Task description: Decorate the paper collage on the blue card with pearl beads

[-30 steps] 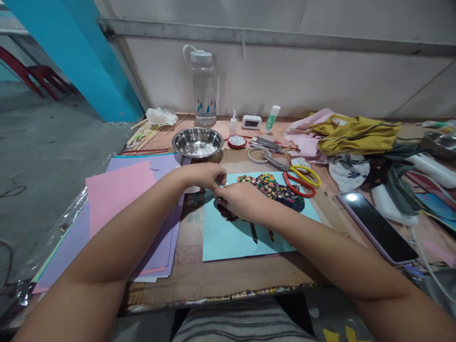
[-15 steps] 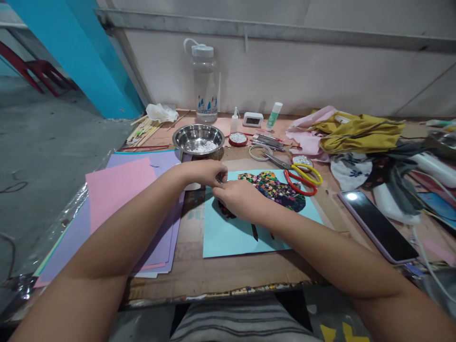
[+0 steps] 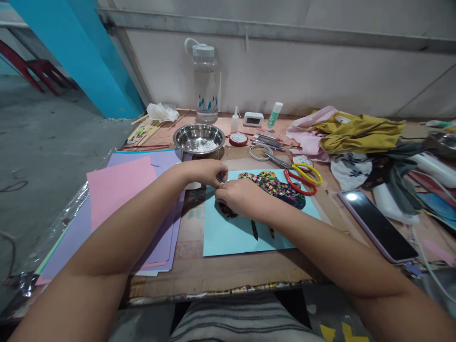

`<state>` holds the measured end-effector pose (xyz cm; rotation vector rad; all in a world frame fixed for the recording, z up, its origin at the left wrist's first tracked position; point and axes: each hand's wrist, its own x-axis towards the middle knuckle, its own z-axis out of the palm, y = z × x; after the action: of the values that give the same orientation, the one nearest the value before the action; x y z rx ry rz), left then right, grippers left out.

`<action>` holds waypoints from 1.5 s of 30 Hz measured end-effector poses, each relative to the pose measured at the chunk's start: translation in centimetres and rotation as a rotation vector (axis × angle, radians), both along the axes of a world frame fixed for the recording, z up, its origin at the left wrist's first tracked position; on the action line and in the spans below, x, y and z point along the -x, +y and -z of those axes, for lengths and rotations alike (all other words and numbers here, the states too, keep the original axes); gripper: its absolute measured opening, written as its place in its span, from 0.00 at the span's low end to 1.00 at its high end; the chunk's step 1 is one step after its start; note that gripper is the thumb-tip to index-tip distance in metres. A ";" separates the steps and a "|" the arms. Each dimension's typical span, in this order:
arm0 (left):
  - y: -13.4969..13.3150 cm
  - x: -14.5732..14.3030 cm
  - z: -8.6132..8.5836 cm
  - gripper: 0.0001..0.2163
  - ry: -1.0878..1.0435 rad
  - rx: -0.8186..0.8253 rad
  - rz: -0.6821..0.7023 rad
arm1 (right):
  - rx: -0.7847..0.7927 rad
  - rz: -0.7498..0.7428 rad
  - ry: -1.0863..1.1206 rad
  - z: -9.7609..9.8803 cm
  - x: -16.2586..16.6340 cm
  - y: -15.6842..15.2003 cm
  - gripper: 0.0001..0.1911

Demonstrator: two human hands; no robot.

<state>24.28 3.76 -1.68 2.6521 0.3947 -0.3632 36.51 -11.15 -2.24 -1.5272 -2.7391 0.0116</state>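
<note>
A light blue sheet of paper (image 3: 235,237) lies on the table in front of me, with a many-coloured patterned cutout (image 3: 278,187) on it. My left hand (image 3: 206,172) is curled at the sheet's top left corner, its fingertips pinched on something too small to make out. My right hand (image 3: 240,197) rests closed on the left part of the cutout, its fingertips meeting those of the left hand. Two thin dark legs of the cutout show below my right wrist.
Pink and lilac paper sheets (image 3: 121,185) lie stacked at the left. Behind are a steel bowl (image 3: 198,139), a water bottle (image 3: 205,83), a glue stick (image 3: 273,115) and a tape ring (image 3: 260,152). Red and yellow scissors (image 3: 302,178), a phone (image 3: 375,225) and heaped cloth (image 3: 356,133) lie right.
Both hands stay together at the sheet's top left corner; my right hand's fingers shifted slightly. The view has drifted a little.
</note>
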 end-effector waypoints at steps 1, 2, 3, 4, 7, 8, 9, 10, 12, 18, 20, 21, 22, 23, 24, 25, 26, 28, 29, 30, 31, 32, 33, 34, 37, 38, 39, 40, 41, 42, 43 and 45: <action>0.0 0.0 0.1 0.15 -0.002 0.002 -0.002 | 0.002 0.015 0.011 0.1 -0.1 0.1 0.09; 0.1 0.0 0.1 0.14 -0.003 0.005 -0.002 | 0.004 0.032 0.025 0.2 -0.2 0.2 0.10; 0.1 0.0 0.2 0.14 -0.004 0.005 -0.001 | 0.009 0.048 0.043 0.3 -0.3 0.3 0.10; 0.1 0.0 0.2 0.14 -0.002 0.004 -0.001 | 0.017 0.063 0.062 0.4 -0.3 0.3 0.10; 0.1 -0.1 0.1 0.15 0.007 -0.009 -0.008 | 0.046 0.121 0.094 0.3 -0.3 0.4 0.11; 0.1 -0.1 0.1 0.15 0.009 -0.013 -0.009 | 0.059 0.137 0.103 0.3 -0.2 0.4 0.12; 0.1 -0.1 0.1 0.15 0.011 -0.012 -0.008 | 0.074 0.150 0.116 0.2 -0.2 0.4 0.12; 0.1 -0.1 0.1 0.15 0.011 -0.010 -0.008 | 0.095 0.158 0.132 0.2 -0.1 0.4 0.12; 0.1 -0.1 0.1 0.15 0.010 0.002 -0.006 | 0.134 0.163 0.169 0.2 0.0 0.4 0.12; 0.2 -0.1 0.4 0.15 0.011 -0.002 -0.007 | 0.133 0.191 0.189 1.0 0.1 0.5 0.11; 0.2 -0.1 0.4 0.15 0.021 -0.014 -0.015 | 0.099 0.192 0.185 1.2 0.2 0.5 0.11; 0.1 -0.2 0.4 0.15 0.023 -0.020 -0.016 | 0.085 0.190 0.184 1.2 0.3 0.5 0.11; 0.1 -0.2 0.4 0.14 0.023 -0.023 -0.014 | 0.078 0.190 0.186 1.1 0.3 0.6 0.11; 0.0 -0.2 0.3 0.14 0.023 -0.025 -0.011 | 0.084 0.192 0.190 1.1 0.4 0.6 0.12; 0.0 -0.2 0.2 0.14 0.022 -0.026 -0.007 | 0.095 0.197 0.195 1.0 0.4 0.7 0.12; 0.0 -0.2 0.1 0.14 0.021 -0.027 -0.002 | 0.109 0.201 0.200 0.9 0.3 0.7 0.12; -0.1 -0.2 0.0 0.14 0.022 -0.029 0.001 | 0.129 0.205 0.210 0.7 0.2 0.8 0.12; -0.2 -0.2 -0.1 0.15 0.024 -0.041 0.007 | 0.164 0.212 0.245 0.5 -0.1 1.0 0.11; -0.2 -0.2 -0.1 0.16 0.025 -0.049 0.011 | 0.174 0.219 0.268 0.3 -0.2 1.1 0.11; -0.2 -0.3 -0.1 0.16 0.025 -0.056 0.013 | 0.182 0.230 0.292 0.2 -0.3 1.1 0.12; -0.2 -0.3 -0.1 0.16 0.027 -0.060 0.013 | 0.190 0.242 0.313 0.1 -0.5 1.2 0.12; -0.2 -0.3 -0.1 0.16 0.028 -0.061 0.013 | 0.195 0.251 0.328 0.1 -0.6 1.2 0.12; -0.2 -0.3 -0.1 0.16 0.029 -0.059 0.012 | 0.198 0.255 0.336 0.0 -0.6 1.2 0.12; -0.2 -0.3 0.0 0.16 0.028 -0.055 0.011 | 0.205 0.251 0.342 0.0 -0.7 1.1 0.12; -0.1 -0.3 0.0 0.15 0.020 -0.050 0.017 | 0.229 0.214 0.375 0.0 -0.9 1.2 0.13; -0.1 -0.3 0.0 0.15 0.019 -0.050 0.017 | 0.239 0.202 0.389 0.1 -1.0 1.2 0.12; -0.1 -0.3 0.0 0.15 0.019 -0.050 0.016 | 0.250 0.194 0.398 0.2 -1.1 1.2 0.12; -0.1 -0.3 0.0 0.15 0.022 -0.050 0.014 | 0.258 0.190 0.403 0.2 -1.2 1.2 0.12; -0.1 -0.3 0.0 0.15 0.023 -0.050 0.013 | 0.262 0.190 0.402 0.3 -1.2 1.2 0.11; -0.1 -0.3 0.0 0.15 0.024 -0.050 0.011 | 0.262 0.191 0.394 0.3 -1.2 1.2 0.11; -0.1 -0.3 0.0 0.14 0.024 -0.051 0.010 | 0.261 0.193 0.383 0.3 -1.2 1.2 0.11; -0.2 -0.3 -0.1 0.15 0.024 -0.053 0.008 | 0.253 0.194 0.361 0.3 -1.2 1.1 0.11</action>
<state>24.58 3.56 -1.56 2.7044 0.4062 -0.3928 37.66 -10.00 -2.55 -1.6477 -2.3687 0.5904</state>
